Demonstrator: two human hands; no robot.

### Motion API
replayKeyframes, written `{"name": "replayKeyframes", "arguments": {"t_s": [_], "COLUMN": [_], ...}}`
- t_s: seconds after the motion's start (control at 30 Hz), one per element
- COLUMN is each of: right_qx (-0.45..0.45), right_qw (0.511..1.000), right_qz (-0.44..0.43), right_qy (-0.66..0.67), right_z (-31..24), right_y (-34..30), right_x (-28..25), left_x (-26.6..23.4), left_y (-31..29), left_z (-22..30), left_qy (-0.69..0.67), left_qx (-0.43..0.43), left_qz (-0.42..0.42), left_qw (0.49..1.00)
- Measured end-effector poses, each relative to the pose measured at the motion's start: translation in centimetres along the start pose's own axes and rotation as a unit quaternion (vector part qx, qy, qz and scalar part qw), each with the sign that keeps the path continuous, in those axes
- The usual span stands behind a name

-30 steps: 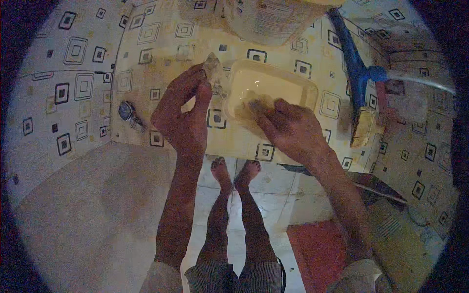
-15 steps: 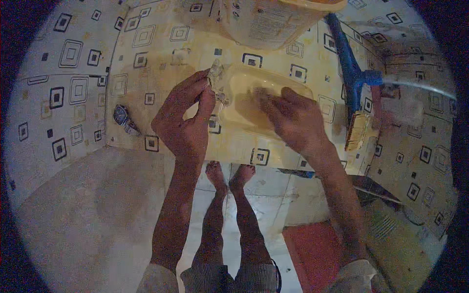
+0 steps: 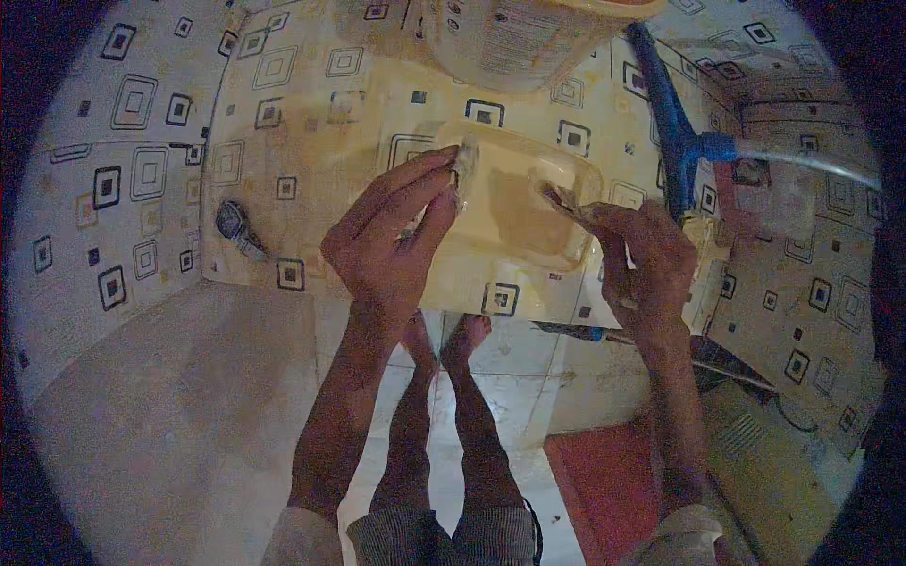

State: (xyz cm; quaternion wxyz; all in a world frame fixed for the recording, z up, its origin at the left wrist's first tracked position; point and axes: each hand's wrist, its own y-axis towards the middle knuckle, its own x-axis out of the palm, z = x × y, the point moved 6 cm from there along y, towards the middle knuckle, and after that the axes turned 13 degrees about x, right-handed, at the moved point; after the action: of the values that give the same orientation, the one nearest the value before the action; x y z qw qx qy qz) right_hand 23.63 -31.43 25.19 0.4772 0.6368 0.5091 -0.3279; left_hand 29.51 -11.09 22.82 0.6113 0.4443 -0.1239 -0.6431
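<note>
My left hand pinches a small, pale, crumpled piece of something, perhaps thin plastic, above the left edge of a shallow yellowish tray. My right hand is at the tray's right side. Between its thumb and fingers is a thin dark strip, its tip pointing left over the tray; its kind is unclear. A brownish patch, shadow or liquid, shows inside the tray.
A large tub stands at the back of the patterned tiled ledge. A wristwatch lies at the left. On the right is a blue T-shaped tool head with a silver pole. A red mat lies on the floor.
My right hand has moved right, away from the tray's middle, and the dark strip now shows in it. My left hand has shifted right with the pale piece.
</note>
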Motion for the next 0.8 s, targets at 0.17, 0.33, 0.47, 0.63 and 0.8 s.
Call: {"name": "replayKeyframes", "arguments": {"t_s": [0.17, 0.33, 0.47, 0.63, 0.8], "right_qx": [0.113, 0.127, 0.162, 0.268, 0.250], "right_qw": [0.993, 0.988, 0.977, 0.949, 0.946], "right_qz": [-0.005, 0.035, 0.041, 0.004, -0.029], "right_qy": [0.021, 0.084, 0.134, 0.169, 0.206], "right_z": [1.2, 1.4, 1.6, 0.8, 0.1], "right_y": [-0.8, -1.4, -1.9, -1.8, -1.6], "right_x": [0.5, 0.7, 0.1, -0.7, -0.6], "left_x": [0.8, 1.7, 1.9, 2.0, 2.8], "left_y": [-0.1, -0.1, -0.2, -0.6, -0.7], "left_z": [0.5, 1.9, 2.0, 2.3, 4.1], "left_qy": [-0.006, 0.012, -0.008, 0.003, 0.043], "left_qx": [0.000, -0.009, 0.021, 0.038, 0.090], "left_qz": [-0.026, -0.063, -0.036, -0.033, -0.086], "left_qw": [1.000, 0.998, 0.999, 0.999, 0.991]}}
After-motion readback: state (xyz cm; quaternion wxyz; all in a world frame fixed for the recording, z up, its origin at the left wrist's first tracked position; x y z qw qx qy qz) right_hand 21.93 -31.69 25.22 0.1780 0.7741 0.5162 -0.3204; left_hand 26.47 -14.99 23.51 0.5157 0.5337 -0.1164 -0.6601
